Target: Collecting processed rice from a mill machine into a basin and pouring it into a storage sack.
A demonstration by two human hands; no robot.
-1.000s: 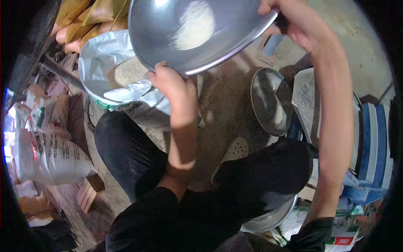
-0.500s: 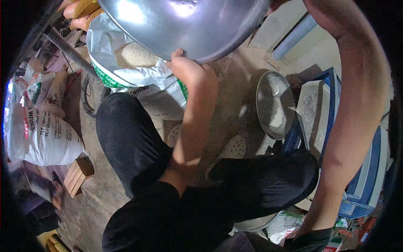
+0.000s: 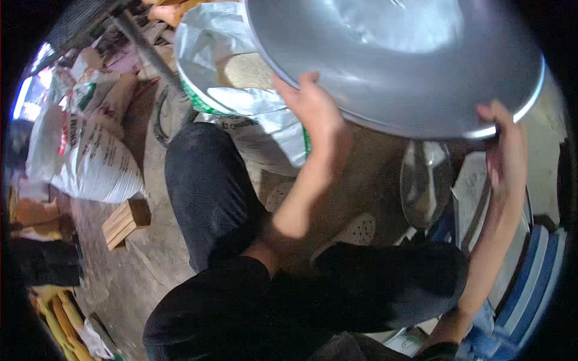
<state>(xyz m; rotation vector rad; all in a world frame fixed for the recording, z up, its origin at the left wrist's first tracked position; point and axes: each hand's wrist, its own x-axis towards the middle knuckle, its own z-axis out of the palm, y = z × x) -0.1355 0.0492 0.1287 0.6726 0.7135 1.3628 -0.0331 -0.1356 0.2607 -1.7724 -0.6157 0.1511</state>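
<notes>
A large, shiny metal basin (image 3: 415, 90) hangs in the air at the upper right, tilted. My left hand (image 3: 316, 111) grips its near left rim, thumb inside and fingers beneath. Farther right along the same rim, my right hand (image 3: 506, 138) is closed on the edge, its fingers partly hidden. An opened white sack (image 3: 265, 135) with a green band stands left of the basin, beyond my knee. Pale grain (image 3: 248, 70) shows in its mouth.
Below the basin lies a smaller metal bowl (image 3: 426, 186), beside blue and white crates (image 3: 524, 289) on the right. A full white sack (image 3: 96, 159) and a wooden block (image 3: 125, 224) are on the left. A metal pole (image 3: 144, 48) slants behind.
The basin has moved rightward, away from above the open sack, with both hands on it. My right hand, hidden before at the top, now shows on the near rim. The view has shifted slightly.
</notes>
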